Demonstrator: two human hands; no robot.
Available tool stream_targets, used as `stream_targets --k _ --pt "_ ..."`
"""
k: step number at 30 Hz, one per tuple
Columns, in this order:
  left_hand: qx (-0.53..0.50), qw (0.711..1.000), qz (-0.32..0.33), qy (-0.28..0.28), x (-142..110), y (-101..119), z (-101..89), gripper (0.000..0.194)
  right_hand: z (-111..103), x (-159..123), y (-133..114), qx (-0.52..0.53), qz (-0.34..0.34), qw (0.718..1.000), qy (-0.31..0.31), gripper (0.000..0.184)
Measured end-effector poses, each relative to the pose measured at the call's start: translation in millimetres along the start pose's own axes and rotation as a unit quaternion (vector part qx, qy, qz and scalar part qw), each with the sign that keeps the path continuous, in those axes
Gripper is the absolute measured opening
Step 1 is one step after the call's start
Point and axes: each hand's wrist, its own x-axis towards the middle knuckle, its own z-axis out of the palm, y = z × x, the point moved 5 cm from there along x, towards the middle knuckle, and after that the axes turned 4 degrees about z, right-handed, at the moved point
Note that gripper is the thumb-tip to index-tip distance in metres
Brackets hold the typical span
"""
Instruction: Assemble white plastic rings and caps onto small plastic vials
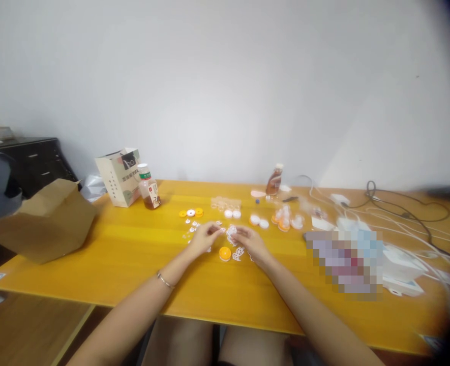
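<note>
My left hand (pixel 204 239) is closed in a pinch at the middle of the table, with a small white piece (pixel 222 230) at its fingertips. Close beside it, my right hand (pixel 253 245) grips a white openwork piece (pixel 231 231) full of holes between thumb and fingers. More white openwork pieces (pixel 238 253) lie on the table just below the hands. An orange round container (pixel 225 254) stands between my wrists. Small white pieces (pixel 193 229) are scattered left of my left hand. Fine detail is blurred.
Orange and white discs (pixel 190 213), white round pieces (pixel 232 214) and orange-and-clear round cases (pixel 283 221) stand behind. Two drink bottles (pixel 149 188) (pixel 274 182), a paper bag (pixel 120 178) and brown paper (pixel 53 218) flank them. Cables (pixel 408 218) and a pixelated item (pixel 345 262) lie right.
</note>
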Motion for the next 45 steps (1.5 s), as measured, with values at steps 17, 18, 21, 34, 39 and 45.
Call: stream_targets --k 17,18,21,34,39,45 --pt "-0.176 0.983 -0.048 -0.026 -3 15 2.8 0.021 7 -4 2 -0.009 0.030 0.999 -0.029 0.021" --pt "-0.175 0.983 -0.046 -0.034 -3 16 3.7 0.021 8 -6 1 -0.012 0.028 0.999 -0.033 0.020" --pt "-0.167 0.984 -0.051 -0.042 -4 15 5.5 0.021 13 -9 -2 -0.007 0.023 0.998 -0.051 0.023" --pt "-0.182 0.980 -0.071 0.028 -4 2 5.5 0.022 14 -8 -1 0.012 0.012 0.998 -0.063 0.032" --pt "-0.163 0.985 -0.056 0.013 -3 1 8.0 0.021 12 -7 0 -0.005 0.008 0.998 -0.057 0.030" --pt "-0.072 0.997 0.010 0.007 -4 9 6.8 0.023 13 -7 0 -0.011 0.006 0.998 -0.061 0.026"
